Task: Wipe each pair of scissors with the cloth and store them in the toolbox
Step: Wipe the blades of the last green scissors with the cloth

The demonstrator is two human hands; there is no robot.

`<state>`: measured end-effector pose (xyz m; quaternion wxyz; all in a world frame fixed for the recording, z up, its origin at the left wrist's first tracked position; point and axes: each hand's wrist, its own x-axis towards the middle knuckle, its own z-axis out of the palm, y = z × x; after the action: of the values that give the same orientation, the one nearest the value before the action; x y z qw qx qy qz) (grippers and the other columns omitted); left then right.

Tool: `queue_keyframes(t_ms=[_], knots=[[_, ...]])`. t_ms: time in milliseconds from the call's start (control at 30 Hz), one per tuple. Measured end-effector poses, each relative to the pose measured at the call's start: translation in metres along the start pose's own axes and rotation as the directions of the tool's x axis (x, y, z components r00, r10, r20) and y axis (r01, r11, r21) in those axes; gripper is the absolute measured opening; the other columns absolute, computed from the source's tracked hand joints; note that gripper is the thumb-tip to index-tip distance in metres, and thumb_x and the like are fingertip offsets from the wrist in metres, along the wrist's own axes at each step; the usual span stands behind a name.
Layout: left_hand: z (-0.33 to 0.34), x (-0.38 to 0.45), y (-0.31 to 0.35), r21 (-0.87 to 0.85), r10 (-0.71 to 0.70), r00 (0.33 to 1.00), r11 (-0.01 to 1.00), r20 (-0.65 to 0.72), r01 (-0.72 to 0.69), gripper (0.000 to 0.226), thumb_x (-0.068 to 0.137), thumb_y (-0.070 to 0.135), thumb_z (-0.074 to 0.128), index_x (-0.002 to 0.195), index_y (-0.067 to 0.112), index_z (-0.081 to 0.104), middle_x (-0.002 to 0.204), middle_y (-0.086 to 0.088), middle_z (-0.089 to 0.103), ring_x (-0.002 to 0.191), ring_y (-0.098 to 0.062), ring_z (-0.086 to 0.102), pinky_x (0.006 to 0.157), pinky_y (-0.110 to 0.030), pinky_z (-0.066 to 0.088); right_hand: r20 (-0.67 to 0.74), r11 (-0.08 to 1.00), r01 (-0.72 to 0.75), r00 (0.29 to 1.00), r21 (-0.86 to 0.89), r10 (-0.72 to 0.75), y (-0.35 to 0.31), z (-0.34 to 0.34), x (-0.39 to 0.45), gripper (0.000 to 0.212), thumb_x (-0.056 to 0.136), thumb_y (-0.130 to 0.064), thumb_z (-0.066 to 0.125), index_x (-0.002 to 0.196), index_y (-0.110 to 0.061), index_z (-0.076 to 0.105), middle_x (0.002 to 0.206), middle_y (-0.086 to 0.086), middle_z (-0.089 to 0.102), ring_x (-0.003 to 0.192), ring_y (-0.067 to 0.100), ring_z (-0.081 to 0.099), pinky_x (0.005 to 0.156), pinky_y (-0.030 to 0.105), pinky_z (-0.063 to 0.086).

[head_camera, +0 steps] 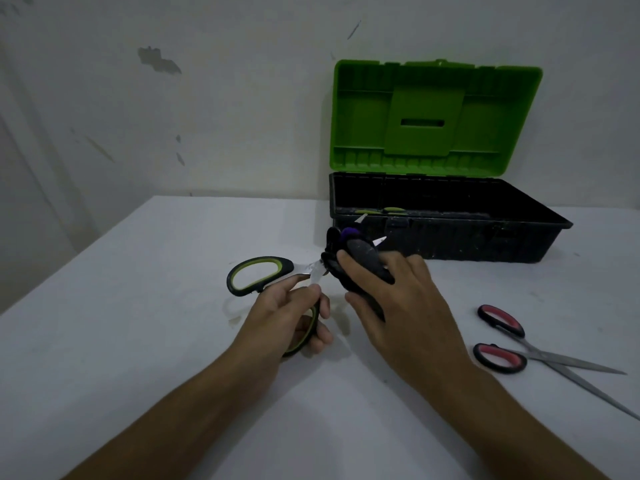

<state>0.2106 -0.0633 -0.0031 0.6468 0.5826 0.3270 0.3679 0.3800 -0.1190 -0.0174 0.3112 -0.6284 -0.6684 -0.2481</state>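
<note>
1. Two bare forearms reach up from the bottom edge over a white table (138, 306).
2. Left hand (287, 313) grips the green-handled scissors (258, 273): its fingers curl round the lower handle loop, which is mostly hidden under the palm, while the thumb and forefinger close near the pivot.
3. These scissors stand open. Their free upper loop, black with a green lining, juts out to the left of the left hand's knuckles, clear of the fingers.
4. Their long axis runs from lower left to upper right, blades aimed toward the toolbox (450, 233). Bare metal shows just beyond the left fingertips, and a blade tip pokes out past the far side of the cloth (360, 261).
5. Right hand (398, 299) holds the dark cloth, thumb and fingers curled round it, with the cloth wrapped over the middle of the blades, between the two hands.
6. Behind them, the black toolbox sits against the wall with its green lid (436, 116) raised upright. Inside, near its left end, part of another green-trimmed pair (381, 212) is visible.
7. On the right of the table, well apart from both hands, lie the red-handled scissors (512, 344), open, handles to the left and blades pointing right and toward the near right corner.
</note>
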Motion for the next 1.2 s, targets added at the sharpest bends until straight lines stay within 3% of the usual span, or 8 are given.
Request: queue_keyframes(t_ms=[100, 267, 433, 500, 700, 900, 1067, 1200], knots=[[0.001, -0.002, 0.001, 0.014, 0.012, 1.0, 1.0, 0.018, -0.013, 0.021, 0.101, 0.015, 0.046, 0.086, 0.006, 0.056, 0.073, -0.007, 0.059, 0.053, -0.021, 0.059, 0.05, -0.029, 0.047, -0.054, 0.996, 0.038, 0.998, -0.078, -0.042, 0.002, 0.0, 0.002, 0.042, 0.093, -0.031, 0.053, 0.133, -0.024, 0.059, 0.092, 0.006, 0.057, 0.08, 0.024, 0.046, 0.06, 0.036, 0.048], [-0.002, -0.001, 0.0, -0.025, 0.02, 0.998, 1.0, 0.057, -0.019, 0.022, 0.099, 0.017, 0.051, 0.078, 0.012, 0.058, 0.073, -0.005, 0.06, 0.057, -0.023, 0.061, 0.052, -0.029, 0.048, -0.114, 0.994, -0.004, 0.993, -0.106, -0.008, 0.013, -0.004, 0.007, 0.039, 0.09, -0.026, 0.06, 0.129, -0.022, 0.063, 0.089, 0.007, 0.056, 0.078, 0.025, 0.046, 0.059, 0.036, 0.048], [0.001, -0.002, 0.0, -0.153, 0.007, 0.997, 0.988, 0.075, 0.004, 0.015, 0.099, 0.009, 0.048, 0.106, 0.006, 0.061, 0.098, -0.003, 0.074, 0.087, -0.032, 0.074, 0.079, -0.04, 0.06, -0.137, 0.982, -0.168, 0.978, -0.086, 0.155, 0.032, -0.011, 0.007, 0.041, 0.089, -0.031, 0.058, 0.13, -0.023, 0.062, 0.092, 0.004, 0.054, 0.083, 0.024, 0.043, 0.065, 0.039, 0.043], [0.003, -0.002, 0.001, -0.183, -0.002, 0.996, 0.983, 0.088, 0.018, 0.016, 0.097, 0.005, 0.048, 0.105, 0.006, 0.063, 0.106, -0.004, 0.074, 0.093, -0.034, 0.073, 0.083, -0.043, 0.059, -0.144, 0.98, -0.189, 0.973, -0.053, 0.18, 0.031, -0.015, 0.006, 0.042, 0.09, -0.032, 0.057, 0.131, -0.023, 0.06, 0.097, 0.003, 0.054, 0.087, 0.022, 0.043, 0.071, 0.037, 0.042], [0.005, 0.0, 0.003, -0.049, -0.035, 0.999, 0.998, -0.022, 0.034, 0.019, 0.101, 0.019, 0.049, 0.09, 0.006, 0.055, 0.07, -0.005, 0.058, 0.063, -0.026, 0.07, 0.059, -0.032, 0.058, -0.024, 0.988, -0.032, 0.999, 0.153, 0.036, 0.008, -0.015, 0.003, 0.047, 0.09, -0.023, 0.065, 0.136, -0.022, 0.054, 0.109, 0.005, 0.05, 0.084, 0.017, 0.052, 0.066, 0.029, 0.055], [0.003, 0.001, 0.002, -0.01, -0.037, 0.993, 0.999, -0.112, 0.036, 0.019, 0.1, 0.022, 0.051, 0.111, 0.007, 0.048, 0.069, -0.007, 0.061, 0.062, -0.027, 0.072, 0.055, -0.031, 0.058, 0.006, 0.999, 0.041, 0.999, 0.028, -0.042, 0.004, -0.011, 0.002, 0.043, 0.084, -0.012, 0.073, 0.125, -0.024, 0.065, 0.099, 0.008, 0.053, 0.073, 0.023, 0.055, 0.05, 0.032, 0.05], [-0.003, 0.002, 0.003, 0.066, -0.078, 0.988, 0.994, -0.131, 0.087, 0.027, 0.103, 0.026, 0.045, 0.089, 0.003, 0.049, 0.062, -0.013, 0.063, 0.047, -0.019, 0.06, 0.046, -0.023, 0.049, -0.04, 0.994, -0.103, 0.994, -0.028, 0.102, 0.02, -0.011, 0.002, 0.047, 0.08, -0.006, 0.076, 0.124, -0.019, 0.065, 0.101, 0.011, 0.051, 0.069, 0.023, 0.054, 0.049, 0.035, 0.054], [-0.002, 0.002, 0.003, 0.051, -0.092, 0.987, 0.994, -0.129, 0.099, 0.022, 0.103, 0.021, 0.043, 0.09, 0.005, 0.047, 0.059, -0.007, 0.064, 0.051, -0.022, 0.06, 0.049, -0.026, 0.05, -0.071, 0.999, -0.013, 0.997, 0.048, 0.017, 0.013, -0.016, 0.002, 0.044, 0.087, -0.014, 0.069, 0.13, -0.02, 0.062, 0.108, 0.009, 0.048, 0.077, 0.02, 0.053, 0.057, 0.026, 0.051]])
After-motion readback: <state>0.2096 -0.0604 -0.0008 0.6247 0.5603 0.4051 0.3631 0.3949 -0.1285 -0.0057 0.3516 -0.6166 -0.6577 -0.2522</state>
